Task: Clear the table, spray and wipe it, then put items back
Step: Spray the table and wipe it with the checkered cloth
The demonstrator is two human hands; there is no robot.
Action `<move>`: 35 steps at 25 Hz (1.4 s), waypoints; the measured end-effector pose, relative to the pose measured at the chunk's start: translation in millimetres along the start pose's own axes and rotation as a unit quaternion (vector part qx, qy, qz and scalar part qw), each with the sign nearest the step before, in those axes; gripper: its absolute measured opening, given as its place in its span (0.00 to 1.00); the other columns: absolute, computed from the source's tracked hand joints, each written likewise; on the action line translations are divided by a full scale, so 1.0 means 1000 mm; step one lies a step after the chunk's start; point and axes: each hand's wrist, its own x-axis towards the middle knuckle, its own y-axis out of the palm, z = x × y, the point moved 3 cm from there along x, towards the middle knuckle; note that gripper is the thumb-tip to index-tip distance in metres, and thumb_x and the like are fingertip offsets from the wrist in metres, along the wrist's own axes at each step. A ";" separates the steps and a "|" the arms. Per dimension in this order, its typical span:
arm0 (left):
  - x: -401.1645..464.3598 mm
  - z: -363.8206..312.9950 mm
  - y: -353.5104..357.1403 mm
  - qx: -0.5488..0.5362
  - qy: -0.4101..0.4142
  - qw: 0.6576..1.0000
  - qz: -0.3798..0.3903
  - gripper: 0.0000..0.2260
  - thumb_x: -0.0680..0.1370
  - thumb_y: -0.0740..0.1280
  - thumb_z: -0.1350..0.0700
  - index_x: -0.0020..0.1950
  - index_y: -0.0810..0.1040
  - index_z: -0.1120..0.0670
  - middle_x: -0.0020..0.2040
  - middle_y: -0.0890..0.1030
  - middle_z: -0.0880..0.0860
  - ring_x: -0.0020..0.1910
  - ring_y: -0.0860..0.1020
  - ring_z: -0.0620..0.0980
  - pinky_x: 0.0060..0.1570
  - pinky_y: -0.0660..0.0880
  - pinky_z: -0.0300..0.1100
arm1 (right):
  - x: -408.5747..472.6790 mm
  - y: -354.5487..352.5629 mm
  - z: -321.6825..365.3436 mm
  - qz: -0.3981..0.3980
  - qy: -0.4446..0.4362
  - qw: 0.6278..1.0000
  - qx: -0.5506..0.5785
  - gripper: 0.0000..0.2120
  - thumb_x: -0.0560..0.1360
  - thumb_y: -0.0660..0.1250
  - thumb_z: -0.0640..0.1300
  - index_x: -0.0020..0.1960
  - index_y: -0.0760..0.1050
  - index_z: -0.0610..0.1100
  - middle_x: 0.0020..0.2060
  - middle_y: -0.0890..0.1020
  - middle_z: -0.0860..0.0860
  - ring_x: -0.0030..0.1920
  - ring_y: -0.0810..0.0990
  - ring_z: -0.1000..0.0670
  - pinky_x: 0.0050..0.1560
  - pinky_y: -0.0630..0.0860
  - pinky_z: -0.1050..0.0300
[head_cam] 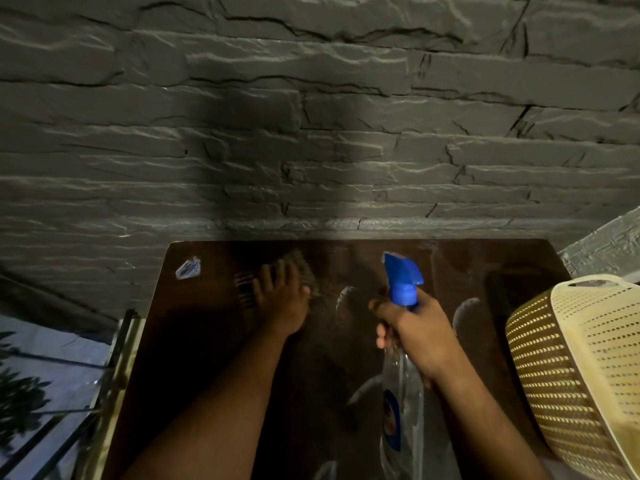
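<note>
A dark brown table (214, 358) fills the lower middle of the head view. My left hand (282, 303) presses a dark striped cloth (301, 265) flat on the far part of the tabletop; the cloth looks blurred. My right hand (412, 330) grips a clear spray bottle (401, 410) by the neck, with its blue trigger head (403, 277) pointing away toward the wall. Pale wet streaks (346, 299) show on the table between the hands.
A cream and yellow perforated basket (581, 362) stands at the table's right edge. A small sticker (188, 268) sits at the far left corner. A grey stone wall (311, 133) rises right behind the table. A metal frame (114, 358) runs along the left.
</note>
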 end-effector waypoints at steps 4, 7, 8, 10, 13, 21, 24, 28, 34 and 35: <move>-0.053 -0.016 0.029 0.043 0.255 0.965 -0.029 0.26 0.80 0.51 0.44 0.77 0.60 0.50 0.78 0.60 0.50 0.78 0.52 0.54 0.74 0.48 0.55 | -0.007 0.002 -0.027 -0.012 0.037 0.999 0.030 0.08 0.74 0.69 0.36 0.49 0.74 0.33 0.28 0.76 0.41 0.26 0.75 0.48 0.26 0.74 0.59; 0.011 0.017 0.006 0.078 0.267 0.960 -0.031 0.26 0.82 0.47 0.43 0.79 0.53 0.47 0.80 0.52 0.46 0.79 0.47 0.49 0.75 0.43 0.50 | -0.008 -0.005 -0.038 -0.014 0.051 0.998 0.038 0.08 0.73 0.70 0.36 0.48 0.74 0.34 0.27 0.74 0.41 0.26 0.72 0.48 0.29 0.71 0.55; 0.038 0.017 -0.006 0.072 0.213 0.974 -0.028 0.25 0.82 0.47 0.44 0.79 0.50 0.47 0.80 0.49 0.46 0.79 0.45 0.48 0.76 0.42 0.50 | -0.009 -0.006 -0.039 -0.016 0.045 0.998 0.034 0.08 0.73 0.70 0.35 0.48 0.74 0.33 0.28 0.73 0.41 0.27 0.71 0.47 0.29 0.71 0.55; 0.061 -0.010 -0.008 0.050 0.118 0.991 -0.047 0.25 0.83 0.48 0.45 0.80 0.50 0.49 0.80 0.49 0.48 0.79 0.44 0.51 0.75 0.42 0.52 | -0.005 -0.007 -0.039 -0.030 0.023 0.999 0.013 0.08 0.72 0.71 0.36 0.47 0.74 0.33 0.29 0.73 0.41 0.29 0.72 0.46 0.31 0.72 0.53; 0.008 -0.041 0.020 0.020 0.121 0.989 -0.079 0.25 0.82 0.51 0.46 0.79 0.56 0.51 0.79 0.57 0.51 0.78 0.51 0.55 0.76 0.48 0.55 | 0.000 -0.007 -0.037 -0.045 0.013 0.999 0.005 0.10 0.71 0.72 0.38 0.45 0.74 0.33 0.29 0.74 0.42 0.31 0.72 0.45 0.36 0.72 0.48; 0.073 -0.061 -0.001 0.025 0.163 0.986 -0.020 0.26 0.82 0.53 0.46 0.80 0.52 0.50 0.80 0.52 0.49 0.79 0.47 0.51 0.76 0.44 0.52 | 0.013 0.018 -0.014 -0.013 -0.009 1.000 -0.004 0.09 0.71 0.71 0.39 0.45 0.74 0.34 0.26 0.76 0.46 0.27 0.74 0.51 0.32 0.71 0.56; 0.010 -0.050 0.020 -0.014 0.135 0.989 -0.060 0.25 0.81 0.53 0.46 0.77 0.60 0.53 0.78 0.61 0.52 0.78 0.56 0.55 0.75 0.53 0.56 | 0.007 0.017 -0.014 -0.015 -0.008 1.000 0.004 0.09 0.72 0.71 0.38 0.45 0.74 0.34 0.26 0.76 0.46 0.27 0.74 0.50 0.31 0.71 0.56; -0.019 -0.032 0.026 -0.007 0.172 0.983 -0.065 0.25 0.80 0.51 0.45 0.77 0.62 0.52 0.77 0.63 0.52 0.77 0.58 0.54 0.74 0.56 0.55 | -0.002 0.012 -0.020 -0.017 0.008 0.999 0.027 0.07 0.71 0.71 0.35 0.45 0.75 0.34 0.26 0.74 0.46 0.30 0.72 0.47 0.33 0.71 0.53; 0.049 -0.072 0.008 0.004 0.103 0.994 -0.046 0.26 0.83 0.50 0.45 0.80 0.51 0.52 0.80 0.51 0.50 0.79 0.47 0.53 0.76 0.44 0.51 | -0.009 0.013 -0.036 -0.025 0.022 0.998 0.049 0.07 0.71 0.72 0.34 0.44 0.74 0.34 0.25 0.73 0.43 0.27 0.72 0.46 0.31 0.71 0.53; 0.042 -0.057 0.011 0.005 0.070 0.996 -0.061 0.26 0.83 0.49 0.45 0.79 0.51 0.52 0.80 0.53 0.51 0.79 0.48 0.53 0.75 0.45 0.52 | -0.011 0.010 -0.036 -0.022 0.026 0.998 0.053 0.06 0.71 0.72 0.34 0.45 0.75 0.35 0.25 0.73 0.43 0.27 0.72 0.47 0.30 0.72 0.54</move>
